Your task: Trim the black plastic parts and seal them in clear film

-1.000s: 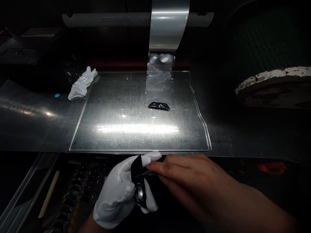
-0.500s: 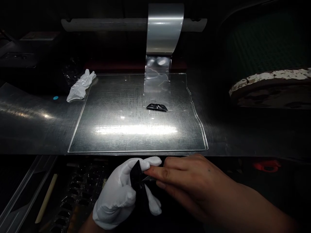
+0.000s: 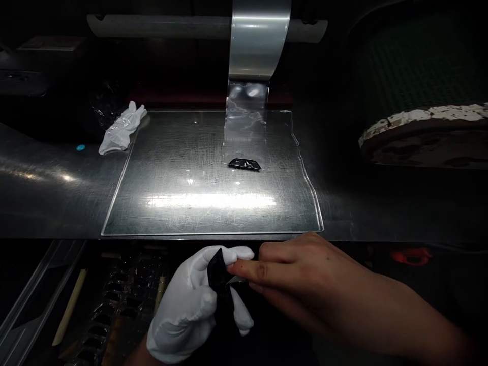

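A dark metal surface (image 3: 41,203) spans the view, and at its right a large, round, dark green object (image 3: 419,76) shows a chipped white rim. In the middle of the surface lies a clear sheet (image 3: 171,157), covered in scratches and wavy along its right edge. The bare right hand (image 3: 293,272) is in front of the surface's near edge, fingers pinched together on a slim tool whose tip points at the other hand. The left hand (image 3: 190,300), in a white glove, grasps a dark, glossy piece (image 3: 217,267) between thumb and fingers, just beyond the near edge. Behind the sheet, a roll of clear film (image 3: 259,43) hangs by a pale rod (image 3: 160,26), its loose strip reaching down over the sheet. Below the surface at the left, a tray (image 3: 102,320) carries rows of small dark parts, with a pale stick (image 3: 69,307) beside it. A spare white glove (image 3: 122,129) lies at the sheet's far left corner. At the lower right is a red object (image 3: 412,256). A small black part (image 3: 244,164) lies at the strip's lower end. Smallest are a blue dot (image 3: 80,148) on the surface and the slim tool's tip (image 3: 237,279), perhaps a blade; the gloom hides most of it.
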A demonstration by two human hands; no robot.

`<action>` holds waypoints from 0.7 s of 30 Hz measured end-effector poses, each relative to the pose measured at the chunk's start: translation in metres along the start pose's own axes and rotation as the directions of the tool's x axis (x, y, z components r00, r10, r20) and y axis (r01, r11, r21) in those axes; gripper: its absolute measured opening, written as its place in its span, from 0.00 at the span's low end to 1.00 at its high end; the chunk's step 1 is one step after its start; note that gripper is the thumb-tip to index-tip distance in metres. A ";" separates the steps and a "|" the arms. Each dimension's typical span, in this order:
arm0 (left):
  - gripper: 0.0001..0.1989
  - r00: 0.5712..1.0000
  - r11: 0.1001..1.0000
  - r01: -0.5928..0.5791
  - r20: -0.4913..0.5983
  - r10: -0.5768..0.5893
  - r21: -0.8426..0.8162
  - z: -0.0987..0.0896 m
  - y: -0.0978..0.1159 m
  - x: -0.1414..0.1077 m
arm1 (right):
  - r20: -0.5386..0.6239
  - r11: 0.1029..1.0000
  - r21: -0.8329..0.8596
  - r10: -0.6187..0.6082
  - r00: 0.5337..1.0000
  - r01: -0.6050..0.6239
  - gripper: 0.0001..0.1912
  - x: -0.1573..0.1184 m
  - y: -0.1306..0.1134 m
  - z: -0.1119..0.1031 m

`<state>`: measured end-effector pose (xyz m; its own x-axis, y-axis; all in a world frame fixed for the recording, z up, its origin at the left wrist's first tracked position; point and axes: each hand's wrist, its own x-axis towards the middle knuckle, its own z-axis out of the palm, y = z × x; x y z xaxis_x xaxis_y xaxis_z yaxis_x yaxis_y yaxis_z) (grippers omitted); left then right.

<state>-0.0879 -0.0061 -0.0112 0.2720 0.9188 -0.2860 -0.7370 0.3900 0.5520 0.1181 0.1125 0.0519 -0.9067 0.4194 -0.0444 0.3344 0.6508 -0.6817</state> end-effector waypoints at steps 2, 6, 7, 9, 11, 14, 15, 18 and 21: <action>0.29 1.000 1.000 -0.001 0.000 0.001 -0.007 0.001 -0.001 0.000 | 0.006 1.000 0.008 0.003 1.000 -0.003 0.21 -0.001 0.001 0.000; 0.29 1.000 1.000 -0.003 -0.012 0.003 -0.004 0.002 -0.001 -0.002 | 0.027 1.000 0.021 0.004 1.000 -0.004 0.21 -0.003 -0.001 0.001; 0.29 1.000 1.000 -0.006 -0.013 0.006 -0.002 0.002 -0.001 -0.002 | 0.027 1.000 0.021 0.005 1.000 -0.006 0.22 -0.003 -0.001 0.001; 0.28 1.000 1.000 -0.011 -0.014 0.011 0.000 0.003 -0.002 -0.003 | 0.034 1.000 0.028 0.007 0.999 -0.008 0.22 -0.003 -0.001 0.001; 0.28 1.000 1.000 -0.014 -0.010 0.014 0.001 0.004 -0.003 -0.003 | 0.045 0.999 0.038 0.008 0.999 -0.010 0.22 -0.004 -0.001 0.001; 0.25 0.999 0.999 -0.039 -0.010 0.039 0.011 0.004 -0.004 -0.001 | 0.061 0.998 0.053 0.015 0.998 -0.018 0.21 -0.006 -0.001 0.000; 0.24 0.998 0.999 -0.052 -0.018 0.052 0.017 0.004 -0.004 -0.001 | 0.065 0.998 0.062 0.011 0.998 -0.015 0.21 -0.006 -0.001 0.000; 0.23 0.998 0.998 -0.044 -0.040 0.045 0.036 0.002 0.000 0.000 | 0.037 0.996 0.094 -0.012 0.999 0.008 0.21 -0.008 -0.003 -0.002; 0.27 0.999 0.999 0.011 -0.039 -0.009 0.043 0.001 0.005 -0.002 | -0.042 0.997 0.072 0.004 0.999 -0.001 0.21 -0.008 -0.006 -0.002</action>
<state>-0.0915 -0.0063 -0.0076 0.2548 0.9121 -0.3211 -0.7067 0.4023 0.5820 0.1240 0.1068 0.0579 -0.8937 0.4483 -0.0163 0.3160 0.6034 -0.7321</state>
